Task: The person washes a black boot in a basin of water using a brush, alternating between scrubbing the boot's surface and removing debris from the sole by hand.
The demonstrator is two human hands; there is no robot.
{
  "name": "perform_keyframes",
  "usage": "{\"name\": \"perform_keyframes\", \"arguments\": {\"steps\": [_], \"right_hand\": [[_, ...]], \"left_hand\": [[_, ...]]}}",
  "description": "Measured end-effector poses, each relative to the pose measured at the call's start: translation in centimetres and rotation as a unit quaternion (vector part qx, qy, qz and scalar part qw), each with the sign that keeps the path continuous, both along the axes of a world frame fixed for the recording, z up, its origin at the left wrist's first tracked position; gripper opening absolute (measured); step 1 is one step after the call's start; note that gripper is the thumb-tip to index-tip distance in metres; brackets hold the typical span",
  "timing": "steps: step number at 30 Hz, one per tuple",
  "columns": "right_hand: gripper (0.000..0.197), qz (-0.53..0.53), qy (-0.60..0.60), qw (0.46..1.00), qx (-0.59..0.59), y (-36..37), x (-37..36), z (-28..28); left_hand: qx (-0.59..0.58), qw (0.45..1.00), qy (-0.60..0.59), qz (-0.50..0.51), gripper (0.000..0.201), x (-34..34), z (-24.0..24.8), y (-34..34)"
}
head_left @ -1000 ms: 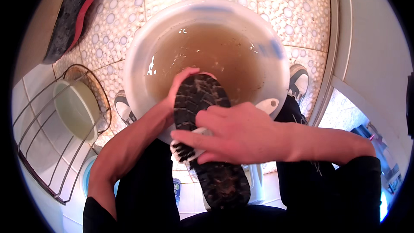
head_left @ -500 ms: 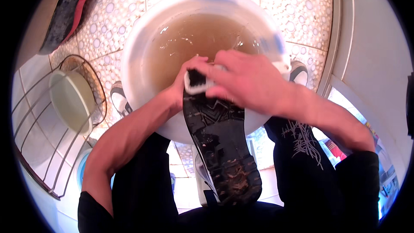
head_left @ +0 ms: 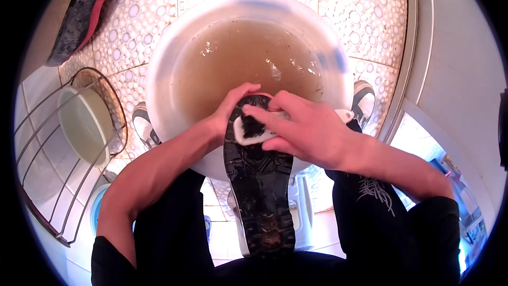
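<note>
A shoe with its black treaded sole (head_left: 259, 180) turned up lies lengthwise before me, its toe over the near rim of a large white basin (head_left: 166, 37). Brownish water (head_left: 238, 47) stands in the basin. My left hand (head_left: 233, 108) grips the toe end from its left side. In my right hand (head_left: 309, 130) is a white scrub brush (head_left: 244, 140) with a dark middle, pressed flat on the front of the sole. Its holed handle end sticks out to the right. Brown dirt shows on the heel.
At left, a wire rack (head_left: 63, 201) holds a pale green basin (head_left: 87, 122). A blue-rimmed tub (head_left: 99, 206) is partly hidden by my left arm. My shoes (head_left: 364, 100) flank the basin on patterned tiles. A pale panel (head_left: 460, 58) stands at right.
The shoe's heel has swung left and the sole now lies straighter. My right hand and the brush have moved down the sole, toward me.
</note>
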State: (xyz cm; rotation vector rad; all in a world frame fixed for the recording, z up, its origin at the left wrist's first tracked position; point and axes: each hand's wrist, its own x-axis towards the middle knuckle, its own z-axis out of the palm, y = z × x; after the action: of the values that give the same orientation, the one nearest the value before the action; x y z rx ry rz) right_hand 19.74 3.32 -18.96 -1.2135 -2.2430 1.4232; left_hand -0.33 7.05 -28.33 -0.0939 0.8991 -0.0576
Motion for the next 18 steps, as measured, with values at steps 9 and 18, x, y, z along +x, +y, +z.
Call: {"name": "perform_keyframes", "arguments": {"steps": [9,18], "right_hand": [[0.050,-0.019,-0.095,0.994,0.048,2.5,-0.8,-3.1],[0.048,0.045,-0.192,0.980,0.007,4.2,-1.4,-3.4]], "left_hand": [[0.028,0.999,-0.035,0.017,0.042,-0.3,-0.9,-1.1],[-0.170,0.969,-0.113,0.136,0.051,-1.4,-6.8,-3.5]]}}
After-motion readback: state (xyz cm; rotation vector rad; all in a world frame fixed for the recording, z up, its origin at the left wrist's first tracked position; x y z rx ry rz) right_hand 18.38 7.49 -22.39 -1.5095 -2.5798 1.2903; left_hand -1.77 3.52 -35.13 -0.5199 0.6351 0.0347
